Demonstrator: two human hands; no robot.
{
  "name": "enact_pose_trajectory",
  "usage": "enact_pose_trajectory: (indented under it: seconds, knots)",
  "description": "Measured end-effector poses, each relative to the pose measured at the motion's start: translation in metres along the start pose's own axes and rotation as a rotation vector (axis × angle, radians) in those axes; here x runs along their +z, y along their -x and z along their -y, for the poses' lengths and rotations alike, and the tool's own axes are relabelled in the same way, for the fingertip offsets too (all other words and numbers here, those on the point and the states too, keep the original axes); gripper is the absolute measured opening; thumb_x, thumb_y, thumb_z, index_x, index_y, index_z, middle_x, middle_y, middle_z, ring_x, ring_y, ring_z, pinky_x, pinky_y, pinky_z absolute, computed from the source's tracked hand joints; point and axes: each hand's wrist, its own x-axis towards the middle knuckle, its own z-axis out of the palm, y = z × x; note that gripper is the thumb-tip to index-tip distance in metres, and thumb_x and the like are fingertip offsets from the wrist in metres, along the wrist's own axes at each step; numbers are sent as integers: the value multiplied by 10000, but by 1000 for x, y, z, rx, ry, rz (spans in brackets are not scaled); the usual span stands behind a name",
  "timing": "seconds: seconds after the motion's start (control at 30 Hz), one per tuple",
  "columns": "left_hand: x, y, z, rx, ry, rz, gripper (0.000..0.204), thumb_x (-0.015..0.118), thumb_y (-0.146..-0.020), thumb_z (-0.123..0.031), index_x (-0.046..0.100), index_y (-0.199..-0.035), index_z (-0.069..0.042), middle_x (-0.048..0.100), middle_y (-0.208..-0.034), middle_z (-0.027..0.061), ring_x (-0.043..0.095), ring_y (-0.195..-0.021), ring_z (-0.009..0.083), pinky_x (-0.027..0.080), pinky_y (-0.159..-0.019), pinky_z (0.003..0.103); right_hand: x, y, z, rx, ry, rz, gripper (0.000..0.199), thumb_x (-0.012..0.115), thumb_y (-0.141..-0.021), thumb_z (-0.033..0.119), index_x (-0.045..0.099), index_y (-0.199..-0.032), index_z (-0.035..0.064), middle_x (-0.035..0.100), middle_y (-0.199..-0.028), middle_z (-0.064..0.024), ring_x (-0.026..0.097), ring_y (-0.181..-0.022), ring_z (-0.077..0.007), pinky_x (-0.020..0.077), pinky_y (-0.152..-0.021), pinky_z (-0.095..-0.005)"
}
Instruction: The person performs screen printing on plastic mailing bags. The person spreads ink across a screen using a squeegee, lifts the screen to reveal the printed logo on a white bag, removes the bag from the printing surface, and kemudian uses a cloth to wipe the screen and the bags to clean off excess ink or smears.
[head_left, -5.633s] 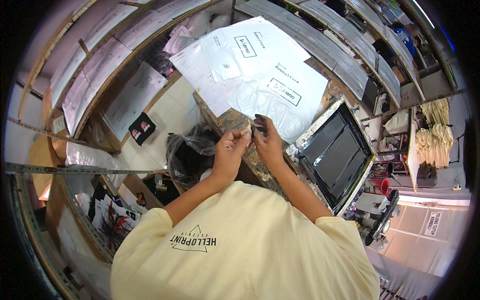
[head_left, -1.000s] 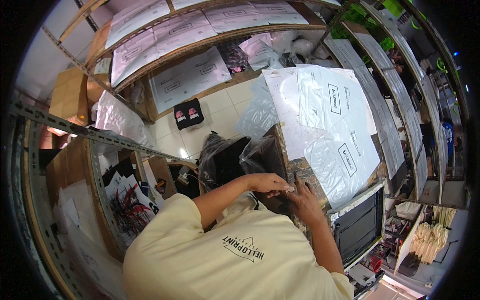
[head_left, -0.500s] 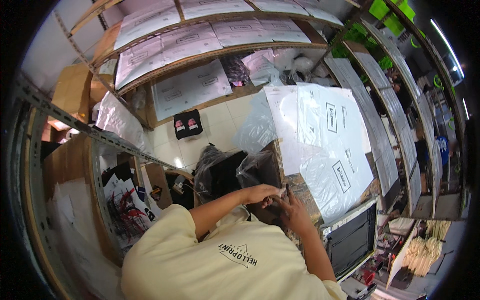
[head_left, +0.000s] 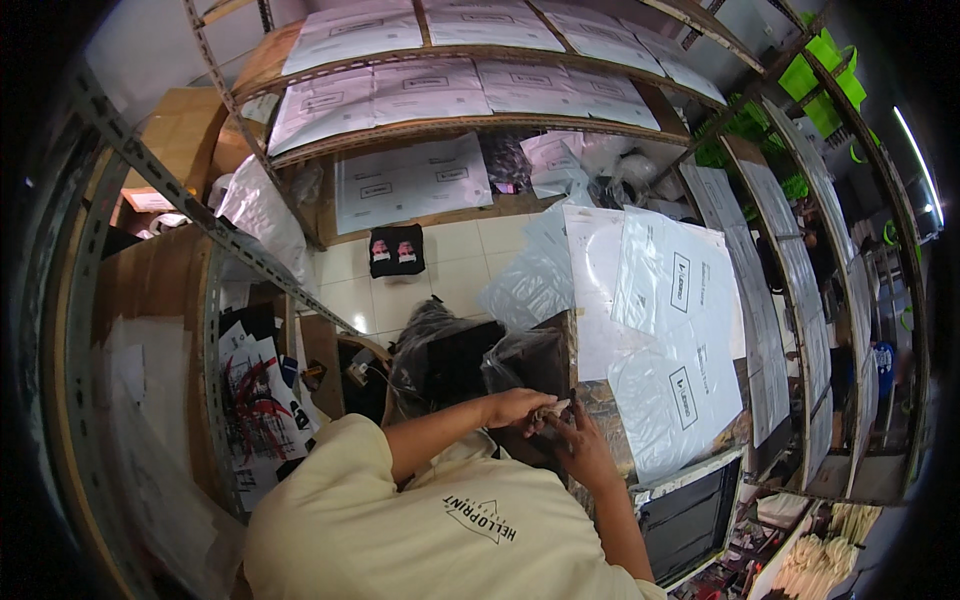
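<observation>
Both my hands meet in front of my body, over the near edge of the worktable (head_left: 598,408). My left hand (head_left: 515,408) is closed, its fingers curled round a small, pale, crumpled bit whose kind I cannot make out. From the right, my right hand (head_left: 588,450) reaches to the same bit, thumb and fingers pressed together on it and its index finger pointing up. Just beyond them lie white printed plastic mailing bags (head_left: 655,390) on a white board (head_left: 592,340). Dark stuff in clear plastic (head_left: 450,350) sits left of the table.
A folded black garment with pink prints (head_left: 397,251) lies on the tiled floor (head_left: 450,245). Metal-framed shelves (head_left: 400,133) with white bags stand ahead; more racks (head_left: 760,300) line the right. A dark framed screen (head_left: 690,520) is near my right forearm. Cardboard boxes (head_left: 165,150) stand at left.
My view has shifted, so the surroundings sit lower and mostly further right. Both hands stay together at the small pale bit, with the fingers slightly moved.
</observation>
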Motion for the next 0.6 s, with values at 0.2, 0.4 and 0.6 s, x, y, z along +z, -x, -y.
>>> enact_pose_trajectory:
  seconds: [0.2, 0.4, 0.6]
  knots:
    - [7, 17, -11, -76, -213, 162, 509, 530, -1082, -439, 592, -1432, -76, 598, -900, 19, 565, -778, 120, 508, -700, 280, -5, -3, -8, -97, -51, 63, 562, 741, -798, 62, 687, -1345, 178, 414, -1526, -366, 447, -1389, -516, 396, -1151, -500]
    - [9, 17, -7, -8, -102, 157, 446, 532, -1087, -427, 665, -1271, -44, 511, -784, -12, 496, -688, 102, 443, -604, 264, -1, -1, -15, -97, -129, 55, 555, 740, -799, 81, 684, -1343, 171, 411, -1536, -350, 466, -1382, -486, 401, -1137, -528]
    - [6, -17, 7, 188, -150, -223, 515, 530, -1072, -492, 692, -1177, -15, 487, -728, -14, 480, -637, 92, 426, -565, 262, 1, -15, 11, 109, 235, 57, 727, 683, -836, 110, 482, -1526, 221, 331, -1598, -308, 415, -1408, -504, 346, -1155, -590]
